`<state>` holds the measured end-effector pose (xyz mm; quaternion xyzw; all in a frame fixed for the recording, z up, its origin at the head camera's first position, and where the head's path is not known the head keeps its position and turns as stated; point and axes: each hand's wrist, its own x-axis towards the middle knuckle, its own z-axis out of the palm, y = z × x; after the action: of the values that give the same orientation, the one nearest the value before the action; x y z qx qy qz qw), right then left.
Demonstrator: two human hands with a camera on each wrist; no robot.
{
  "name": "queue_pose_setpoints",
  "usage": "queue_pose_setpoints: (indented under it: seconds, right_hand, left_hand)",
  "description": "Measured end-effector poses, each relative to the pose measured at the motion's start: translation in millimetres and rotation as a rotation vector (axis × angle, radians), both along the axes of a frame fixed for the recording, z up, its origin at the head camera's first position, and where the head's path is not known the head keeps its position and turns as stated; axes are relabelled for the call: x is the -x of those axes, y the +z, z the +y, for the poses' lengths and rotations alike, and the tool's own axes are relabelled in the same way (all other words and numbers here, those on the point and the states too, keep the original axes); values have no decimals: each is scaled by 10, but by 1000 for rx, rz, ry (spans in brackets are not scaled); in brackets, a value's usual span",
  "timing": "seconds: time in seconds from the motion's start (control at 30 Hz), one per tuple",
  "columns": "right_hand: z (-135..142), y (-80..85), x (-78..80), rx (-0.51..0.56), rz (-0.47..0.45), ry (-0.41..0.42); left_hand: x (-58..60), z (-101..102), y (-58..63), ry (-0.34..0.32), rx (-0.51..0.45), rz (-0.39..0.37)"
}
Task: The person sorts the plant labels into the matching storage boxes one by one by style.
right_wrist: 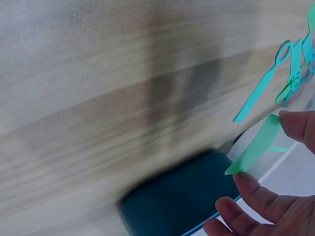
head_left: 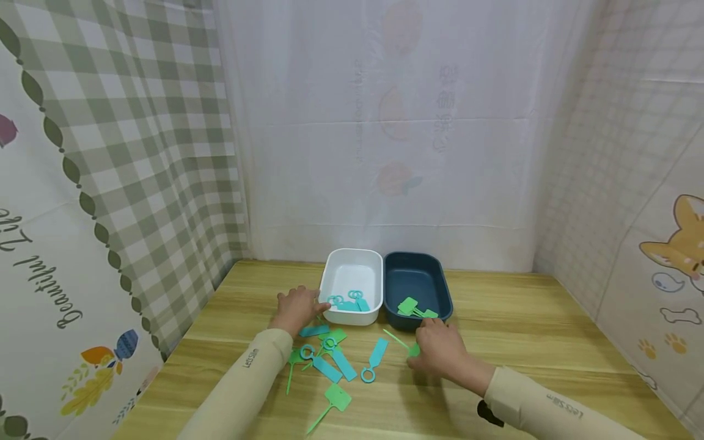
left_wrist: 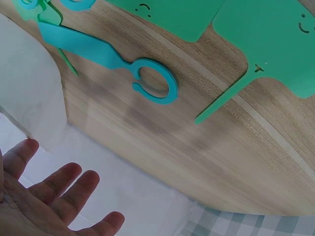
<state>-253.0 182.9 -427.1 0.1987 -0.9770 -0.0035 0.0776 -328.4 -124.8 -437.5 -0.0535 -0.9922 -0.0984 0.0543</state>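
Observation:
Between its thumb and index finger my right hand [head_left: 440,351] pinches a green tag [right_wrist: 258,145], slightly bent, just in front of the dark blue bin [head_left: 415,281]. The tag's thin stem points away from the fingers. My left hand [head_left: 297,308] is by the left side of the white bin [head_left: 352,275]. Its fingers are spread and hold nothing in the left wrist view. Below it on the table lie blue ring-ended tags [left_wrist: 78,45] and green tags with thin stems [left_wrist: 270,39], some overlapping.
Several blue tags [head_left: 346,305] lie in the white bin, and green tags [head_left: 408,305] in the dark blue one. A single blue tag [head_left: 378,349] and a green tag [head_left: 338,397] lie nearer the front. Cloth curtains [head_left: 385,122] enclose the wooden table [head_left: 517,330].

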Motion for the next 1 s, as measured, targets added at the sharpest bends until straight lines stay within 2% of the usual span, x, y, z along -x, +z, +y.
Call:
queue_pose_setpoints:
  seconds: [0.13, 0.5, 0.7, 1.0]
  right_hand:
    - [6, 29, 27, 3, 39, 4]
    - [10, 144, 132, 86, 38, -35]
    - [40, 206, 244, 93, 62, -78]
    - [135, 291, 463, 121, 48, -150]
  left_hand:
    - [-1, -7, -7, -2, 0, 3]
    - [-7, -4, -10, -1, -9, 9]
    - [-11, 4, -5, 2, -9, 5]
    - [-5, 4, -8, 4, -1, -1]
